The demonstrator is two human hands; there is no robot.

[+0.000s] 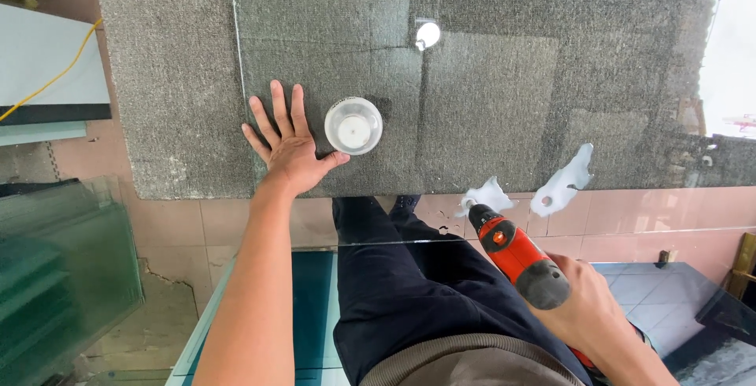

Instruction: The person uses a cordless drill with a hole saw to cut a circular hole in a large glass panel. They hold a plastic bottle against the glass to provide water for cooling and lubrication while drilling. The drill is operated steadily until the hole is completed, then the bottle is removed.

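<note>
I see one small round plastic cup standing upright on the glass sheet, and it holds a shallow pool of whitish liquid; I cannot tell what the liquid is. The cup sits just beside my left hand, which lies flat and spread wide on the glass, thumb tip almost touching the cup's base. My right hand is wrapped around the grip of one red and grey power drill, whose nose points at the near edge of the glass. The bit itself is too small to make out against the white paste.

Counting what lies on the glass: two white smears, a smaller one right at the drill's tip and a larger one to its right with a round hole or ring in it. One bright round spot shows farther up the sheet; whether it is a hole or a reflection I cannot say.

The glass rests on grey carpet covering a bench. One yellow cable runs at the far left. Stacked greenish glass panes stand at the lower left, cut off by the frame. My dark trousers hide the floor below the bench edge, and the drill's rear end is hidden behind my right wrist
</note>
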